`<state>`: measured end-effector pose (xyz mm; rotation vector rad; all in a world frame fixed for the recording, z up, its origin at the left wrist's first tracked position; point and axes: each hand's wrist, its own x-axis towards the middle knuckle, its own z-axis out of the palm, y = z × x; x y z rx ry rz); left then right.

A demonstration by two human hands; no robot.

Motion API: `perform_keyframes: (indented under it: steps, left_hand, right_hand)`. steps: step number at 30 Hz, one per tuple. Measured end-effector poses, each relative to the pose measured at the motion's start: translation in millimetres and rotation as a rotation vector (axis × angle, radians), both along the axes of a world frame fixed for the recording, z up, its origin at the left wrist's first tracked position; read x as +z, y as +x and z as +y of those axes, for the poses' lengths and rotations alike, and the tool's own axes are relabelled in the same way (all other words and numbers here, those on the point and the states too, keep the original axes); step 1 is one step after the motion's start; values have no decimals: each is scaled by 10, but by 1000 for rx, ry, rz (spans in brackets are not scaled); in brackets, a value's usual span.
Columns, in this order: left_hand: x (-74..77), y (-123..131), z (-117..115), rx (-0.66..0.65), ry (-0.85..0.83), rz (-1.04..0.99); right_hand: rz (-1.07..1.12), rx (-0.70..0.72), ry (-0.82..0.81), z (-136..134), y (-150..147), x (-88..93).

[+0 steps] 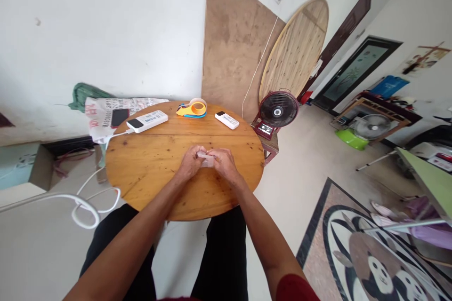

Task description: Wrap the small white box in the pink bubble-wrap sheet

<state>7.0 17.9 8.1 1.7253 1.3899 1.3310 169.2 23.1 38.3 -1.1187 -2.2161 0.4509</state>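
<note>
Between my two hands is a small, pale, partly see-through flat piece (207, 161), held low over the middle of the round wooden table (151, 169). My left hand (191, 161) pinches its left side, and my right hand (223, 162) grips the right side. Fingers cover part of the piece, so its exact kind is unclear. Farther back on the tabletop sits a tape dispenser (192, 109) in orange and blue with a roll of tape. To its right lies a small white device with a dark end (227, 120).
A larger white power bank (147, 121) with a white cable (84, 207) lies at the table's back left. Printed plastic sheeting (100, 117) hangs behind it. A dark red fan (278, 110) stands on a stool (270, 146) at the right. Boards lean against the wall.
</note>
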Motion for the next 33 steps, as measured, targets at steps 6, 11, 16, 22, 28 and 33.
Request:
perform_keyframes:
  steps: [6, 11, 16, 22, 28, 33]
  left_hand:
    - [16, -183, -235, -110, 5, 40]
    - [-92, -207, -406, -49, 51, 201]
    - [-171, -168, -399, 12, 75, 308]
    - [-179, -118, -300, 31, 73, 369]
    - [-223, -59, -179, -35, 173, 292]
    - [-171, -68, -197, -66, 179, 200]
  right_hand:
    - [-41, 25, 70, -111, -17, 50]
    - [-120, 43, 144, -293, 11, 2]
    - [-157, 46, 241, -386, 55, -173]
    - [-190, -12, 313, -292, 6, -300]
    - [-153, -59, 302, -284, -59, -311]
    - [-101, -43, 262, -312, -64, -271]
